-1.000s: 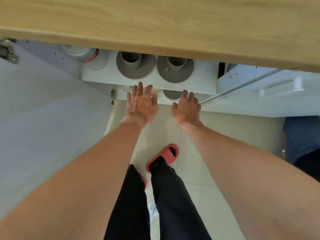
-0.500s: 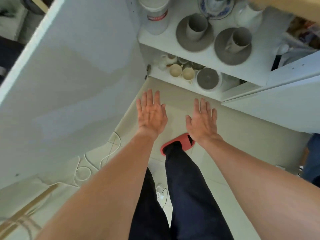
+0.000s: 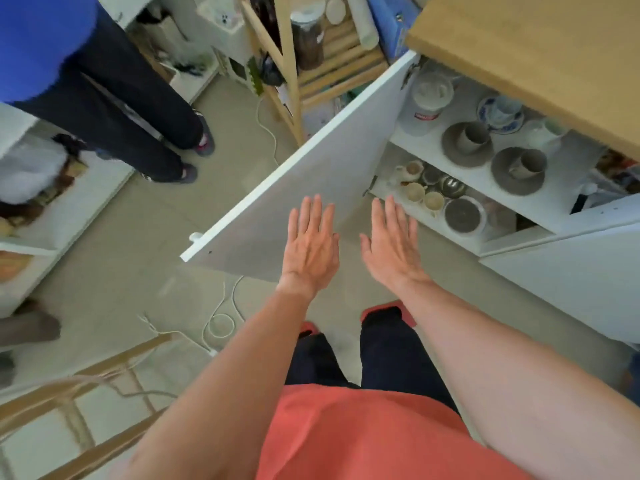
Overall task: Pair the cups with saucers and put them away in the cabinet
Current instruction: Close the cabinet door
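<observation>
Left hand (image 3: 311,245) and right hand (image 3: 393,244) flat, empty — 2 grey cups on saucers (image 3: 517,171) sit well beyond, on the cabinet shelf (image 3: 433,147).

Two grey cups stand upright, each on its own grey saucer, side by side on the upper shelf (image 3: 568,188) of the open white cabinet. The left cup (image 3: 472,137) sits centred on its saucer (image 3: 450,144); the right cup (image 3: 526,163) sits on the nearer saucer (image 3: 509,183). The pairs lie close but apart. The cabinet door (image 3: 311,188) hangs wide open to the left.
</observation>
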### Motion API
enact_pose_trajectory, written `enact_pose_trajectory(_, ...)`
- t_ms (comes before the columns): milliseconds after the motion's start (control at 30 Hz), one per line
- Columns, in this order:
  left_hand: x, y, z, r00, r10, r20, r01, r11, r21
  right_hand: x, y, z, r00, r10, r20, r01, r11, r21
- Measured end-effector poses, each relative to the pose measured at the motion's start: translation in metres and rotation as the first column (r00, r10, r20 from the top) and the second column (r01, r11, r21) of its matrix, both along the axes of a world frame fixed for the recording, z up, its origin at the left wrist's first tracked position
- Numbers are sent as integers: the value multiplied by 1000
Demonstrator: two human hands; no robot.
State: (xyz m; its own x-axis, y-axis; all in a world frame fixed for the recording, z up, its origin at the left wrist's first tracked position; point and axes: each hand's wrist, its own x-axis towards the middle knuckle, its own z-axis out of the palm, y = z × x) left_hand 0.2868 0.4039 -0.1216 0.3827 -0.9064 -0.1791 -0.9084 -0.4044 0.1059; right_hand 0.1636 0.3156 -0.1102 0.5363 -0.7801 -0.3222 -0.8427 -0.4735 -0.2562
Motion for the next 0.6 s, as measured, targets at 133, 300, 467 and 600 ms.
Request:
enact_pose_trajectory(133,30,33,25,997,49,67,-42,995,-90,21,28,30,1000,5,11,-5,999,-54)
enact_pose_trajectory(300,71,74,27,982,180,54,-174,979,-103,39,73,36,996,91,17,-90,994,-59)
enact_pose_trajectory(467,90,92,22,949,315,-17,-315,949,4,45,106,29,990,133,45,-132,991,-23)
enact_pose_trajectory(600,88,90,19,955,296,23,-295,955,-19,29,119,20,995,93,34,-93,996,8)
